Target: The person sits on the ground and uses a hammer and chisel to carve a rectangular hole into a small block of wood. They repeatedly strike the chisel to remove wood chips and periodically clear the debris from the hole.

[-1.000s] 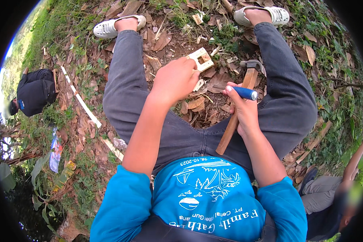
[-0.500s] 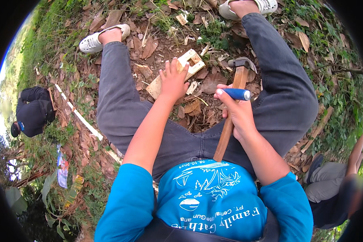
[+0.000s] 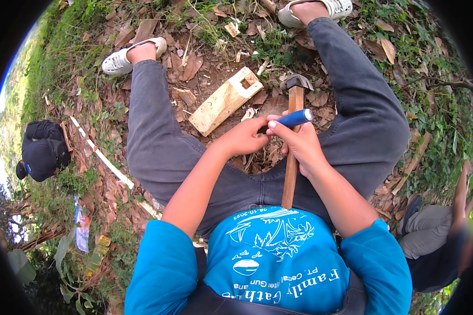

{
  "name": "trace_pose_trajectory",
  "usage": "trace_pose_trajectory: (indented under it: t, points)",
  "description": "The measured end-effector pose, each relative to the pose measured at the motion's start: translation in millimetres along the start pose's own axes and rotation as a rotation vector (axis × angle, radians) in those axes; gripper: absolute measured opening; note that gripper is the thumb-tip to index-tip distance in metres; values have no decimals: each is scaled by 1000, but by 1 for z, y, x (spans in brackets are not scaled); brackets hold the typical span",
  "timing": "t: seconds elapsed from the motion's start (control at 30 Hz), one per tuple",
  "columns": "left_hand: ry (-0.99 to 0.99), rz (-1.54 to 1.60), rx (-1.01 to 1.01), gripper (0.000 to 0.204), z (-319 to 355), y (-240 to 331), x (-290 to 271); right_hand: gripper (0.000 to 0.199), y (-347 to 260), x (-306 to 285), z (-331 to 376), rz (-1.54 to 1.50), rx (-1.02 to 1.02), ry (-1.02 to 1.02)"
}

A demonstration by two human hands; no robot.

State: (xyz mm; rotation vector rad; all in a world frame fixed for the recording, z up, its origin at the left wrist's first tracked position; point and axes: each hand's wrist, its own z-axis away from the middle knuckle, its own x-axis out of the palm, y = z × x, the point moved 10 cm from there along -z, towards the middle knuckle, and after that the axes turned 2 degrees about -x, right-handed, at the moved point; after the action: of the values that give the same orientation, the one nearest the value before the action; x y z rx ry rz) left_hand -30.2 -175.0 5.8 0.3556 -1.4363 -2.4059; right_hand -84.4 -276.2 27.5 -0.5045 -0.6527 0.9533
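Note:
A pale wooden block [image 3: 220, 107] with a rectangular hole near one end lies on the ground between my legs. My right hand [image 3: 302, 144] is closed around a blue-handled chisel [image 3: 294, 118], its metal-capped end pointing right; its blade is hidden. Under the same hand runs the wooden handle of a hammer [image 3: 294, 107], whose dark head points away from me and whose butt rests at my shirt. My left hand [image 3: 244, 137] meets the right one, its fingers closed at the chisel's left end, partly hidden. Nothing touches the block.
Dry leaves and wood chips [image 3: 232, 29] litter the ground around the block. A long white strip [image 3: 105, 160] lies at the left. One person in dark clothes [image 3: 43, 149] is at far left, another [image 3: 431, 231] at lower right. My legs frame the work area.
My left hand has left the wooden block and come back to the chisel at my right hand. My right hand, the chisel and the hammer head have shifted slightly left.

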Motion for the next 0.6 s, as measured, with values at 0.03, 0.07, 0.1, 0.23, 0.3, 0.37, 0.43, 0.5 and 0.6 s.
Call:
trace_pose_trajectory:
  t: [0.03,0.07,0.1,0.23,0.3,0.37,0.43,0.5,0.6]
  points:
    - [40,-18,-135,43,4,-9,-4,46,0,1,-1,30,6,-12]
    - [79,-35,-269,38,12,-17,-11,44,-3,3,-3,53,-52,-5]
    - [123,-50,-405,33,23,-23,-17,45,1,-3,-8,83,-55,28]
    - [600,-521,-176,19,55,0,-72,48,20,-25,-26,215,-63,156]
    - [716,-636,-155,16,65,-1,-86,54,39,-42,-40,342,-22,205]
    - [841,-764,-78,17,71,8,-95,71,68,-56,-54,468,85,168]
    - [867,-794,-41,17,73,12,-102,78,81,-62,-60,644,83,168]
    - [883,-876,21,17,76,22,-106,72,80,-61,-60,714,55,154]
    - [776,-844,123,11,72,33,-96,49,38,-61,-56,813,-369,312]
